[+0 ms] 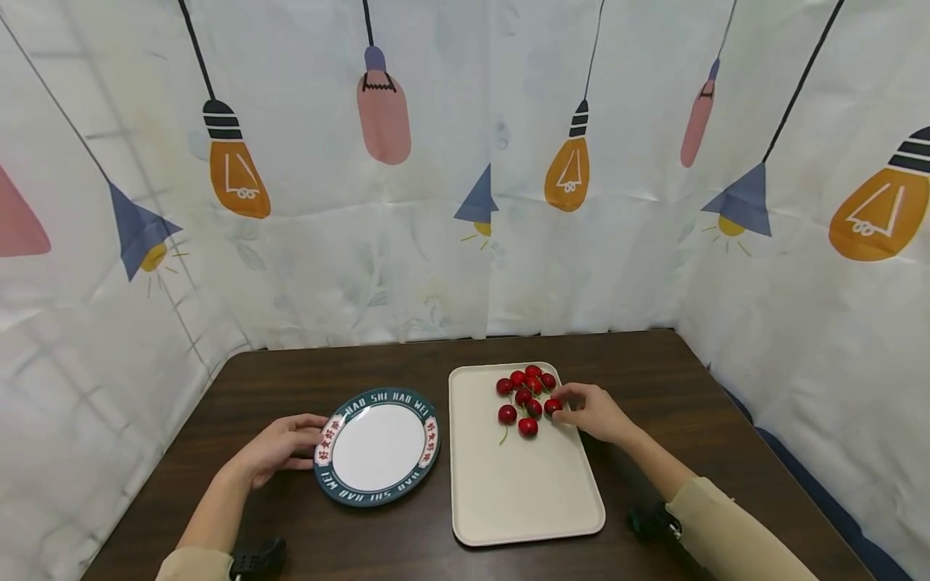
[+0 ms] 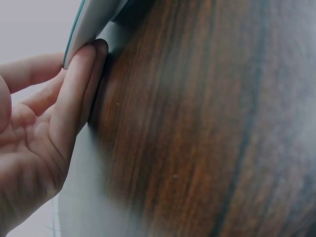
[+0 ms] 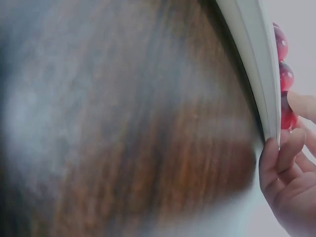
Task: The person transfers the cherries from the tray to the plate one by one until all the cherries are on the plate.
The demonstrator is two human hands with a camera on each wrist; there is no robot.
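Your left hand (image 1: 285,444) holds the edge of a round plate (image 1: 379,447) with a dark blue rim. Your right hand (image 1: 594,411) pinches a red cherry (image 1: 552,407) on the cream tray (image 1: 525,492), beside more cherries (image 1: 528,427). Both dishes sit on the brown counter (image 1: 349,365).

Ten cherries (image 1: 528,428); one tray (image 1: 525,492); one plate (image 1: 378,448); two hands (image 1: 592,412).

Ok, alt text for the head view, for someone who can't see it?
A right hand pinches a cherry beside others on a tray; the left hand grips a plate by its rim, left of the tray on a dark table.
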